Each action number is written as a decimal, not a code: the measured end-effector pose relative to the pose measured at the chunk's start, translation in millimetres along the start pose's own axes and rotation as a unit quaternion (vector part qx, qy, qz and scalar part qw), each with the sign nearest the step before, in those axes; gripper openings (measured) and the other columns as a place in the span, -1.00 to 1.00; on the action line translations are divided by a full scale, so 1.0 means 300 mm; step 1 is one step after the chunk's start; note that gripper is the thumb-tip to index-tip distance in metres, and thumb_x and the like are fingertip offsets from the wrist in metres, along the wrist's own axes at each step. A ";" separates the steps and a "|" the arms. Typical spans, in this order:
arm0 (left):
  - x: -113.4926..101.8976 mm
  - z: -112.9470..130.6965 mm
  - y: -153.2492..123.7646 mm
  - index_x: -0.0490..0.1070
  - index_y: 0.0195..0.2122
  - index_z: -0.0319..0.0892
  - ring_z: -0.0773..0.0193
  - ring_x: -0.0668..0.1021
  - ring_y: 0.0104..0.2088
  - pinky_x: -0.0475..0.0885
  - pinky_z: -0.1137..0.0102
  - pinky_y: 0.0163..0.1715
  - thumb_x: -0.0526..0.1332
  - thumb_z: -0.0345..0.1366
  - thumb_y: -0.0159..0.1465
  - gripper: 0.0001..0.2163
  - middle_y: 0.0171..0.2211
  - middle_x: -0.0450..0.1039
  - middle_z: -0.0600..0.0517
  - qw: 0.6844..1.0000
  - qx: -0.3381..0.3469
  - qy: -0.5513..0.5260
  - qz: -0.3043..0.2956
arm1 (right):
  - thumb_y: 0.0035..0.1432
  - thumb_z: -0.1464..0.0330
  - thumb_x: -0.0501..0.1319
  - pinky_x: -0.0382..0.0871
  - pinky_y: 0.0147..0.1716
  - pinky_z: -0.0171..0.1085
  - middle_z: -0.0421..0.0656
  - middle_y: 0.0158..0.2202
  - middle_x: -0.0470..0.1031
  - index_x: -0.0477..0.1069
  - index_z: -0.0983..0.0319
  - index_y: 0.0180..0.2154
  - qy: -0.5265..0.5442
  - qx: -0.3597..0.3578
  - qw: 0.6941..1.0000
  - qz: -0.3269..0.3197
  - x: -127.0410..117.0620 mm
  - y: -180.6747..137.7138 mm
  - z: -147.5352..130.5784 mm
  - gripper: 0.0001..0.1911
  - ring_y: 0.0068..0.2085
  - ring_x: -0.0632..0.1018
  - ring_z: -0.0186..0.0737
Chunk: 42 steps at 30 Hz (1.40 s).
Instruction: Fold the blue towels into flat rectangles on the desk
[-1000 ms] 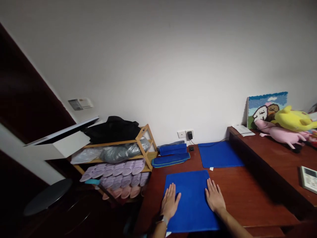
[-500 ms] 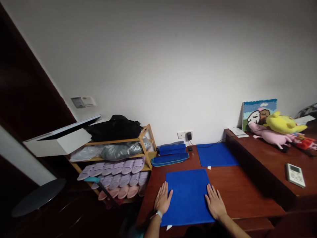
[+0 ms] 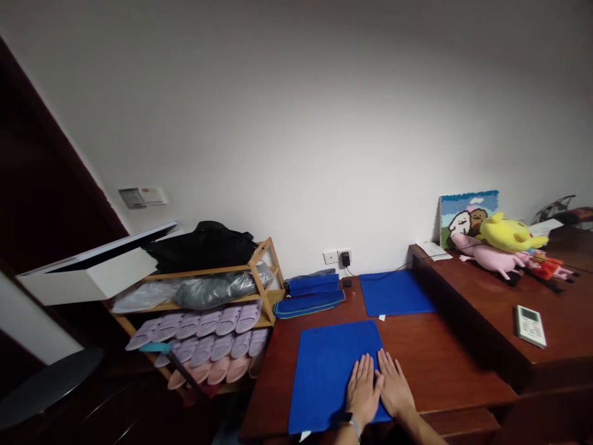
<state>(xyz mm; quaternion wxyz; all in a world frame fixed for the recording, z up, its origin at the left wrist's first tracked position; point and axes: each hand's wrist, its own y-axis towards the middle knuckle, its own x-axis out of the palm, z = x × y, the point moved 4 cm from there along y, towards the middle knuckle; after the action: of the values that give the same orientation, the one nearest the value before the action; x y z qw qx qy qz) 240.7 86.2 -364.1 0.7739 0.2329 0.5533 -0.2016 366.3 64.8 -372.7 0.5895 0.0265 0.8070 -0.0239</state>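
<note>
A blue cloth [image 3: 322, 364] lies spread flat on the brown wooden table [image 3: 445, 361], a white tag showing at its near left corner. My left hand [image 3: 365, 386] rests flat on the cloth's right part, fingers stretched out and pointing away from me. Close beside it, my right hand [image 3: 393, 383] lies flat along the cloth's right edge, also with straight fingers. Both hands are open and hold nothing. Behind, a second blue cloth [image 3: 396, 293] lies flat near the wall, and folded blue cloths [image 3: 310, 303] sit at the table's back left.
On the raised brown surface at right are a white remote-like device [image 3: 530, 326], plush toys [image 3: 509, 233] and a picture panel [image 3: 467, 216]. A charger [image 3: 345, 259] with a cable is in the wall socket. Left stands a wooden rack [image 3: 264, 281] with slippers and a black bag [image 3: 201, 247].
My left hand has moved from the cloth's left edge across to its right side, next to my right hand. The view has shifted slightly; the cloth still lies flat.
</note>
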 end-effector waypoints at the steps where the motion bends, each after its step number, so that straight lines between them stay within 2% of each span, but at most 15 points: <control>1: 0.007 0.014 0.002 -0.10 0.51 -0.13 0.16 0.06 0.49 0.07 0.09 0.48 -0.31 -0.06 0.53 -0.42 0.51 -0.06 0.02 1.000 0.001 -0.001 0.000 | 0.41 0.24 -0.21 -0.15 0.47 0.02 -0.14 0.51 -0.09 0.01 0.28 0.46 -0.002 -0.006 1.000 0.001 0.006 0.002 0.002 -0.34 0.51 -0.02 -0.09; 4: -0.030 -0.039 -0.033 -0.12 0.51 -0.13 0.17 0.04 0.49 0.06 0.12 0.48 -0.28 0.00 0.53 -0.41 0.51 -0.07 0.02 1.000 -0.008 0.013 -0.009 | 0.43 0.22 -0.23 -0.13 0.46 0.06 -0.12 0.50 -0.07 0.00 0.29 0.46 0.002 0.000 1.000 0.017 0.013 0.005 0.008 -0.33 0.50 0.01 -0.08; 7: -0.115 -0.192 -0.122 -0.08 0.50 -0.18 0.12 0.06 0.49 0.07 0.11 0.47 -0.24 0.08 0.51 -0.35 0.51 -0.08 -0.03 0.997 -0.058 0.043 -0.017 | 0.43 0.18 -0.23 -0.12 0.46 0.07 -0.10 0.50 -0.04 -0.03 0.32 0.46 0.018 0.011 0.999 0.036 0.011 0.001 0.009 -0.31 0.50 0.03 -0.06; 10: -0.196 -0.367 -0.234 -0.04 0.50 -0.21 0.06 0.07 0.49 0.07 0.04 0.46 -0.24 0.11 0.50 -0.32 0.50 -0.05 -0.08 0.988 -0.139 0.067 -0.004 | 0.43 0.17 -0.24 -0.12 0.47 0.06 -0.09 0.50 -0.02 -0.03 0.35 0.46 0.021 0.009 0.999 0.035 0.010 -0.005 0.006 -0.30 0.50 0.02 -0.06; 13: -0.240 -0.486 -0.323 -0.04 0.50 -0.23 0.04 0.07 0.48 0.09 0.04 0.45 -0.23 0.12 0.49 -0.31 0.50 -0.06 -0.11 0.975 -0.207 0.080 0.012 | 0.43 0.17 -0.25 -0.13 0.47 0.06 -0.10 0.50 -0.01 -0.02 0.34 0.46 0.018 0.010 0.999 0.036 0.007 -0.005 0.005 -0.30 0.50 0.02 -0.07; 15: -0.248 -0.515 -0.352 -0.03 0.50 -0.26 0.05 0.05 0.49 0.08 0.06 0.45 -0.22 0.13 0.49 -0.29 0.51 -0.08 -0.12 0.971 -0.222 0.083 0.014 | 0.42 0.16 -0.24 -0.13 0.47 0.05 -0.10 0.50 0.00 -0.01 0.34 0.46 0.017 0.015 0.999 0.035 0.001 -0.001 0.004 -0.29 0.50 0.02 -0.07; 19: -0.244 -0.505 -0.357 -0.03 0.50 -0.26 0.04 0.05 0.49 0.08 0.07 0.46 -0.24 0.14 0.48 -0.27 0.51 -0.08 -0.11 0.971 -0.225 0.082 0.019 | 0.42 0.16 -0.24 -0.13 0.47 0.03 -0.11 0.49 0.00 0.00 0.34 0.46 0.013 0.019 0.999 0.027 -0.003 -0.017 0.000 -0.29 0.50 0.02 -0.07; 26: -0.264 -0.499 -0.345 0.01 0.49 -0.26 0.05 0.06 0.49 0.07 0.06 0.45 -0.23 0.12 0.48 -0.29 0.50 -0.05 -0.13 0.970 -0.218 0.106 0.016 | 0.43 0.11 -0.24 -0.13 0.47 0.04 -0.17 0.50 -0.04 0.01 0.27 0.46 0.014 0.013 0.999 0.041 0.038 -0.143 0.001 -0.29 0.50 -0.02 -0.09; 29: -0.293 -0.450 -0.317 0.05 0.47 -0.33 0.02 0.08 0.48 0.04 0.03 0.46 -0.21 0.12 0.48 -0.27 0.48 0.00 -0.18 0.969 -0.215 0.120 0.022 | 0.43 0.13 -0.24 -0.12 0.47 0.02 -0.15 0.50 -0.04 0.01 0.29 0.46 0.014 0.018 0.999 0.041 0.035 -0.162 -0.004 -0.30 0.50 0.00 -0.10; 32: -0.279 -0.297 -0.259 0.00 0.49 -0.27 0.03 0.09 0.48 0.07 0.03 0.46 -0.22 0.07 0.50 -0.33 0.49 -0.02 -0.13 0.984 -0.138 0.106 0.044 | 0.44 0.16 -0.24 -0.09 0.47 0.01 -0.14 0.50 -0.03 0.01 0.31 0.46 0.012 0.011 0.998 0.056 0.029 -0.160 -0.007 -0.31 0.50 0.01 -0.11; 35: -0.184 -0.070 -0.195 -0.14 0.52 -0.09 0.12 0.08 0.49 0.10 0.10 0.46 -0.21 -0.02 0.52 -0.41 0.51 -0.09 0.04 0.998 0.001 0.062 0.032 | 0.44 0.17 -0.20 -0.06 0.46 0.03 -0.11 0.49 0.01 0.08 0.28 0.44 0.005 -0.001 0.998 0.066 0.043 -0.155 0.001 -0.34 0.49 0.05 -0.08; 36: -0.142 -0.001 -0.178 -0.18 0.52 -0.05 0.16 0.06 0.49 0.09 0.12 0.47 -0.21 -0.04 0.53 -0.43 0.52 -0.12 0.08 0.998 0.031 0.044 0.021 | 0.43 0.18 -0.17 -0.06 0.46 0.04 -0.10 0.49 0.02 0.11 0.25 0.43 0.002 -0.009 0.998 0.067 0.051 -0.154 0.004 -0.35 0.49 0.05 -0.06; 38: -0.065 0.102 -0.153 -0.24 0.52 -0.03 0.20 0.04 0.50 0.08 0.14 0.48 -0.21 -0.06 0.53 -0.43 0.52 -0.17 0.11 0.999 0.046 0.015 0.002 | 0.40 0.22 -0.09 -0.06 0.46 0.08 -0.11 0.49 0.03 0.15 0.20 0.42 -0.004 -0.029 0.997 0.071 0.066 -0.154 0.010 -0.37 0.49 0.06 -0.03; 40: -0.014 0.148 -0.145 -0.24 0.52 -0.06 0.18 0.02 0.50 0.07 0.11 0.48 -0.22 -0.07 0.53 -0.43 0.52 -0.17 0.08 1.000 0.028 0.000 -0.012 | 0.36 0.28 -0.07 -0.05 0.46 0.08 -0.13 0.49 0.01 0.14 0.17 0.42 -0.009 -0.042 0.996 0.076 0.077 -0.154 0.014 -0.36 0.49 0.06 -0.04; 42: 0.001 0.143 -0.157 -0.21 0.52 -0.09 0.14 0.01 0.50 0.07 0.07 0.48 -0.23 -0.07 0.53 -0.43 0.52 -0.17 0.05 1.000 0.010 -0.002 -0.016 | 0.37 0.30 -0.10 -0.06 0.46 0.07 -0.13 0.49 -0.02 0.13 0.20 0.43 -0.009 -0.038 0.996 0.078 0.082 -0.154 0.016 -0.37 0.49 0.05 -0.06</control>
<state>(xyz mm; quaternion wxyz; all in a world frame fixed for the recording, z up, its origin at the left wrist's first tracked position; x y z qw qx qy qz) 246.6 23.1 -358.8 0.7690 0.2316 0.5536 -0.2203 360.2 18.8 -397.3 0.5974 0.0664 0.7974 0.0524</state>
